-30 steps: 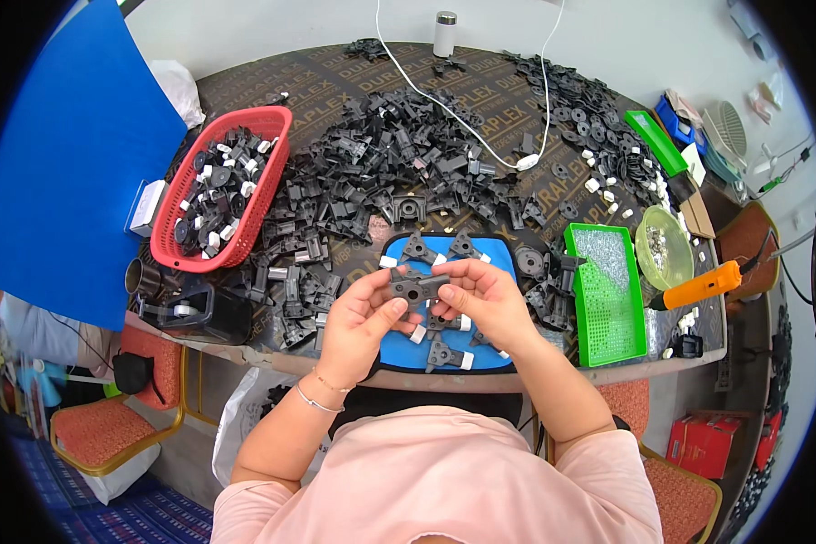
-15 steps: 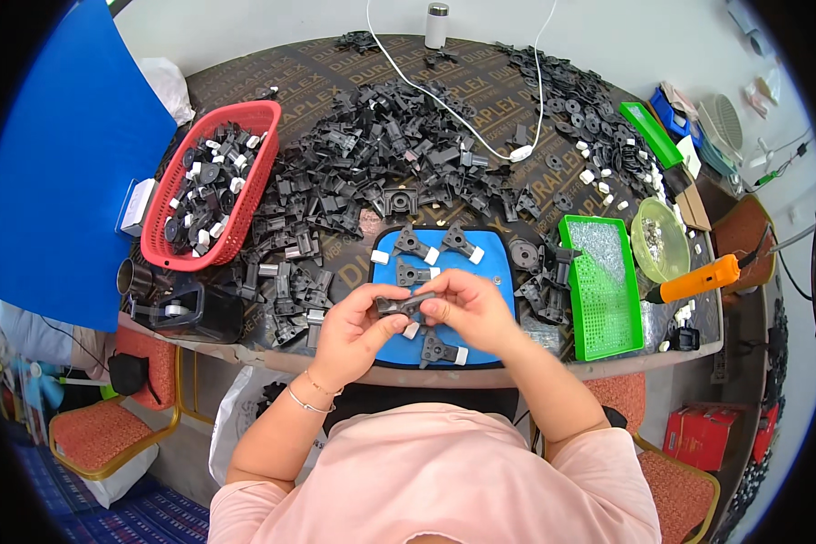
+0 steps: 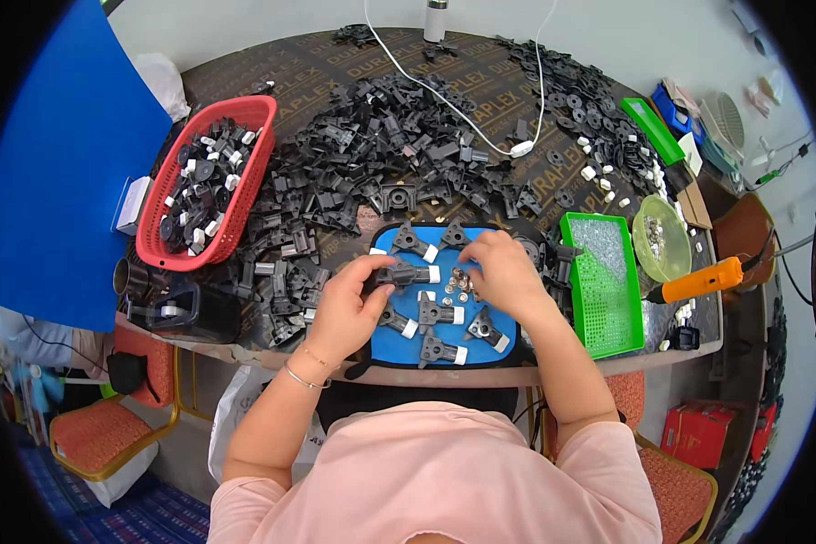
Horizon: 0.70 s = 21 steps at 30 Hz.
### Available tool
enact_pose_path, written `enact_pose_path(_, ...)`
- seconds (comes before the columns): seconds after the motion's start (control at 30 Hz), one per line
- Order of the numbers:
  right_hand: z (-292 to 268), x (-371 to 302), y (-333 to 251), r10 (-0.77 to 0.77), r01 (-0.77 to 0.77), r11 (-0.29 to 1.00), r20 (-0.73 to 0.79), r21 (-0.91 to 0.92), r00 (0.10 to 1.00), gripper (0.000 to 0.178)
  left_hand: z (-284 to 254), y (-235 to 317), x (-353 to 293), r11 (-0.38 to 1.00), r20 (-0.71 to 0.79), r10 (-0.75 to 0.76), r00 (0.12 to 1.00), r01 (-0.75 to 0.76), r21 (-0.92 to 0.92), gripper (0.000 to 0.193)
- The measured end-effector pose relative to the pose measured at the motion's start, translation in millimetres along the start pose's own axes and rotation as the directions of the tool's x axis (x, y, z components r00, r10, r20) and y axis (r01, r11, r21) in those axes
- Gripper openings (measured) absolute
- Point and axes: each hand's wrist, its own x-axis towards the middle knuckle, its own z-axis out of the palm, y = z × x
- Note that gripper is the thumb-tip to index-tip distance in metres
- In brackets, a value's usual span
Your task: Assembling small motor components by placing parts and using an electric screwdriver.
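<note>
Head view shows the right hand (image 3: 506, 274) off the black part (image 3: 389, 276) it held with the left a moment ago, and now at small metal pieces (image 3: 452, 288) on the blue mat (image 3: 385, 348), three o'clock from that part; the left hand (image 3: 355, 297) alone keeps it, grip narrow around it, toward the mat's ten o'clock, so holding seems one-handed now; whether the right grip pinches anything, I cannot tell

The left forearm (image 3: 286, 412) and right forearm (image 3: 567, 358) slant forward and inward, the 2 hands set apart. The left hand (image 3: 352, 295) closes in a pinch, fingers (image 3: 372, 264) curled above, thumb (image 3: 377, 305) beneath. The right hand (image 3: 508, 274) shows its back, fingers bent and reaching leftward, tips partly hidden, so their closure is unclear.
</note>
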Motion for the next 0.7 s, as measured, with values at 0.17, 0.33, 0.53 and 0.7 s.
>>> enact_pose_path(0.17,-6.6,-0.8,18.6,0.153,-0.160,0.986,-0.132,-0.041,0.979,0.014,-10.3,-3.6,8.3,0.997,-0.111,0.013,0.994,-0.005,0.072,0.031)
enact_pose_path(0.33,-6.2,9.8,-5.9,-0.050,0.064,0.987,-0.096,0.145,0.994,0.012,-23.5,-16.9,11.5,0.994,-0.216,-0.048,0.975,0.067,0.083,0.031)
enact_pose_path(0.53,36.0,64.5,-67.3,-0.223,0.226,0.974,-0.111,0.016,0.968,0.017,-30.8,-10.1,7.6,0.988,-0.259,-0.102,0.960,0.129,0.089,0.033)
enact_pose_path(0.7,53.2,76.3,-76.3,-0.181,0.175,0.982,-0.108,-0.066,0.977,0.015,-43.1,-10.5,-3.6,0.979,-0.268,-0.089,0.959,0.134,0.156,0.032)
